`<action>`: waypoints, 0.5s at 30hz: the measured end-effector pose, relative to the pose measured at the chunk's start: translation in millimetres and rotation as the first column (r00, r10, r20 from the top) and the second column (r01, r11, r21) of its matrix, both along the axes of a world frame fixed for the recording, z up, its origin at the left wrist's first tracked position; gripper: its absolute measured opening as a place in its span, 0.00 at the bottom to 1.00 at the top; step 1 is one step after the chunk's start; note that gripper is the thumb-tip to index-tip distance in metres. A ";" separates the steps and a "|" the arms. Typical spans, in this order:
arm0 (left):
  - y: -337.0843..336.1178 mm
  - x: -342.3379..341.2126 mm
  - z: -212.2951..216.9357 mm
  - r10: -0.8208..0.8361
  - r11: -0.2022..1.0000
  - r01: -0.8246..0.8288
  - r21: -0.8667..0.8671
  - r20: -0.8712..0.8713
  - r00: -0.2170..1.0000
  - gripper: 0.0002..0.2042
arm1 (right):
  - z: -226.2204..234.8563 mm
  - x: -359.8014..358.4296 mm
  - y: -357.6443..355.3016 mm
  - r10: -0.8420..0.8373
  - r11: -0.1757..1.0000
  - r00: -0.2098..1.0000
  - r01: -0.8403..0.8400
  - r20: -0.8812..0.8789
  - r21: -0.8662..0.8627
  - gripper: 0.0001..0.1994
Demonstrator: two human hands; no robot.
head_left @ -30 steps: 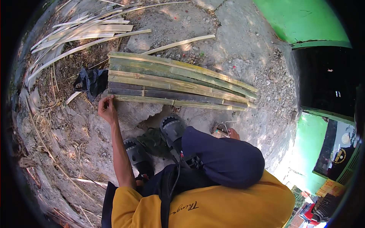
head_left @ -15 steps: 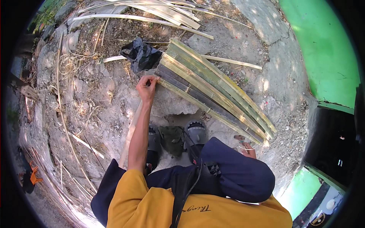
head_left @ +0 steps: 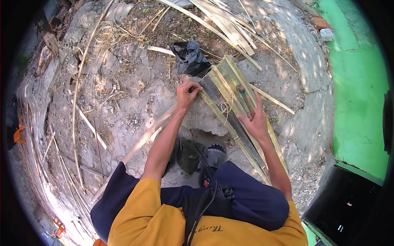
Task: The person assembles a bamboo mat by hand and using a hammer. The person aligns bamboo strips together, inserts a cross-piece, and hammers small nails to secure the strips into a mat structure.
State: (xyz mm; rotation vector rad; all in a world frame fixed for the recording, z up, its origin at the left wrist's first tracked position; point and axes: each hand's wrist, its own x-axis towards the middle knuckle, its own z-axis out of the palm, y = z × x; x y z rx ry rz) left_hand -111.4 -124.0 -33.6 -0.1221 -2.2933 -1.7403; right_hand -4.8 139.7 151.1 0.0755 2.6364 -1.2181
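Bamboo slats (head_left: 237, 104), green, yellowish and dark, lie side by side on the ground in front of me. My left hand (head_left: 188, 93) is closed in a pinch at the far end of the nearest slat (head_left: 219, 117). Over the slats is my right hand (head_left: 256, 123), index finger and thumb spread around a short brown stick-like tool (head_left: 245, 97) with a teal band and a dark knobbed end. Its remaining fingers are partly hidden. A thin pale loop of strip or twine (head_left: 225, 108) hangs beside that hand, across the dark slat.
A crumpled black plastic bag (head_left: 188, 57) sits beyond the slats' far ends. Pale split strips (head_left: 221, 22) lie farther off, and long thin strips (head_left: 78, 102) at left. A green wall (head_left: 357, 102) rises at right. My shoe (head_left: 214, 155) is near the slats.
My right hand has come up from beside the slats' near end to over their middle, bringing the brown tool and pale loop. The left hand stays at the slat's end; the view has shifted.
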 end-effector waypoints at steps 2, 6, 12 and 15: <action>-3.0 -1.6 -3.0 0.018 1.000 -0.018 -0.003 -0.015 1.000 0.09 | -5.3 -25.9 10.3 -0.215 0.969 0.957 0.234 -0.194 0.078 0.37; -6.4 -1.3 -6.7 0.020 0.999 -0.020 0.034 -0.017 1.000 0.09 | -12.2 -44.6 15.0 -0.316 0.946 0.887 0.322 -0.336 -0.038 0.27; -1.2 -1.7 -3.6 0.005 1.000 -0.006 0.030 0.014 1.000 0.08 | -50.5 -9.8 -22.6 -0.319 0.894 0.946 0.320 0.055 -0.313 0.15; -4.2 -3.5 -5.9 -0.004 1.000 0.004 0.027 -0.007 1.000 0.08 | -71.3 -5.2 -55.7 -0.117 0.983 0.993 0.110 -0.035 -0.146 0.15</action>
